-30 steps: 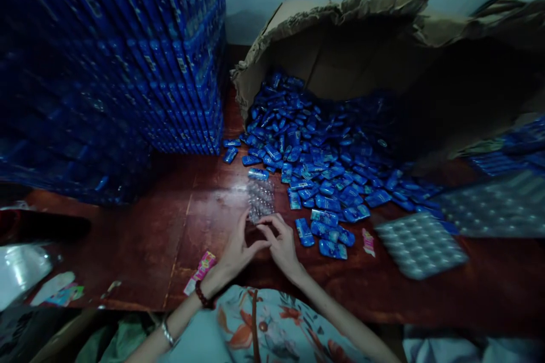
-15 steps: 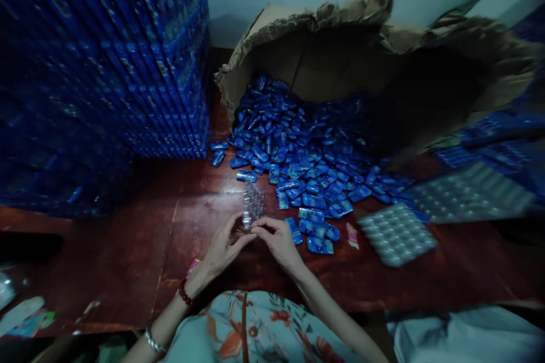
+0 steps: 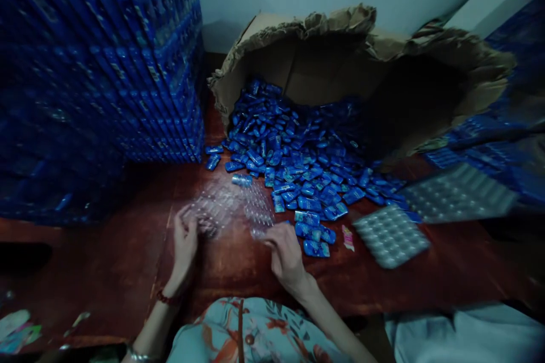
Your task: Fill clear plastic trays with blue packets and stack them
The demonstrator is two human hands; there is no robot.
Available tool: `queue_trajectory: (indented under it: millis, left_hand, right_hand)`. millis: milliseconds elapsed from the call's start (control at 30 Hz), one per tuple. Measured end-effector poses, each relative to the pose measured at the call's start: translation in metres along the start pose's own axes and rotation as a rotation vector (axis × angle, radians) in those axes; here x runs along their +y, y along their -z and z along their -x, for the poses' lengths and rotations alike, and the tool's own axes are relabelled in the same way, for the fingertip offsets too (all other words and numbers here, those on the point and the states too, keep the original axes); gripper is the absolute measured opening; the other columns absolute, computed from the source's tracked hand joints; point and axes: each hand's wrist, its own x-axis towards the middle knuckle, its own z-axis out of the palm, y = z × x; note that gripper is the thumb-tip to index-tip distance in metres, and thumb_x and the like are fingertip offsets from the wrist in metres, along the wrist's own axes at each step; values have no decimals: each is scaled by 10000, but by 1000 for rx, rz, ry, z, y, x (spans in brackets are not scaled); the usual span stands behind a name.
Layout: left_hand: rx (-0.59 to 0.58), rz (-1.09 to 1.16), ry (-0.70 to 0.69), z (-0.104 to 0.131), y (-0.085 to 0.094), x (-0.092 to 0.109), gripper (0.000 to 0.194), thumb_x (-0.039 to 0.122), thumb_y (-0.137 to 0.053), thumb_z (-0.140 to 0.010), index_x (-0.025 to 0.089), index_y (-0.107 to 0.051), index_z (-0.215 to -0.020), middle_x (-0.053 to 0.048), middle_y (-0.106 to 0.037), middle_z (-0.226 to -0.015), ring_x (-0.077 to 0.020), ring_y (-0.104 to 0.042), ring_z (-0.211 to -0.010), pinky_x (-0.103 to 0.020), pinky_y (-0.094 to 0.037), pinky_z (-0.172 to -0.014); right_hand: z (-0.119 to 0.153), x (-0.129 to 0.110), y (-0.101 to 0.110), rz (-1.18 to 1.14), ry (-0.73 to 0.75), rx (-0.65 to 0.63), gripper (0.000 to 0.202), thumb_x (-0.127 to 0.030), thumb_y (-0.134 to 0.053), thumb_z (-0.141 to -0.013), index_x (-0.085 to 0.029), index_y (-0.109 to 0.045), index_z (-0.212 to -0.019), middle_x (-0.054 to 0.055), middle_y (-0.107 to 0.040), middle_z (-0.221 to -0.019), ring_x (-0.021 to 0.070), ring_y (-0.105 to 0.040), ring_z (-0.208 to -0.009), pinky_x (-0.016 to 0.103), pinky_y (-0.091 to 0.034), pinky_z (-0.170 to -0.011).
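Note:
Two clear plastic blister sheets with rows of bumps are spread apart over the table, both smeared by motion. My left hand (image 3: 185, 238) grips the near left edge of the left blister sheet (image 3: 215, 207). Between the bent fingers and thumb of my right hand (image 3: 287, 255) is the near edge of the right blister sheet (image 3: 259, 210), which tilts upward. Whether the two sheets touch at their far ends I cannot tell. Just beyond them and to the right lies a heap of small blue packs (image 3: 298, 153), with a few loose ones near my right hand.
A torn cardboard box (image 3: 251, 39) lies open behind the heap. Tall stacks of blue packages (image 3: 114, 85) stand at the left. On the right are a grey bumpy tray (image 3: 392, 235) and a stack of similar trays (image 3: 464, 193). A pink wrapper (image 3: 348, 237) lies on the reddish table (image 3: 238, 272).
My hands were close together on one narrow bundle of clear plastic. They have moved apart, left hand leftward and right hand slightly rightward, and the plastic has come apart into two sheets.

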Motion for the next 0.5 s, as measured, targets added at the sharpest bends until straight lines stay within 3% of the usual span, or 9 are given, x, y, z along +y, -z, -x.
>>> queue_trajectory:
  millis: [100,267,367,500]
  left_hand:
    - [145,12,91,-30,28,-14,517,391,-511,-841,222,-337,-1297,-47,-575,-994,-124,-592,-809,-243,-495,-742]
    - [155,32,134,-58,47,-26,684,361,-597,-772,201,-258,-1344,-29,-563,-909,-106,-578,-692,-249,-502,-682]
    - [202,-154,26,-58,47,-21,656,369,-604,-763,176,-323,-1323,-89,-510,-1063,-157,-591,-837,-345,-507,-783]
    - [298,-519,-389,-44,39,-5,459,328,-565,-816,143,-479,-1228,-159,-381,-1274,-285,-401,-1206,-480,-343,-1018]
  right_hand:
    - [21,9,-3,171,324,-284,263,-63,-355,-870,-187,-560,-978,51,-593,-829,179,-504,-814,371,-414,-819]
    - [40,27,-29,299,465,-641,202,-130,-415,-902,-184,-571,-1018,48,-609,-902,175,-510,-921,403,-361,-948]
    - [35,36,-35,284,465,-699,230,-193,-469,-893,-204,-545,-1110,57,-598,-1056,187,-482,-1051,421,-326,-990]
    - [22,49,-27,175,331,-567,216,-314,-523,-868,-198,-590,-1037,82,-590,-1069,202,-502,-1022,399,-375,-930]
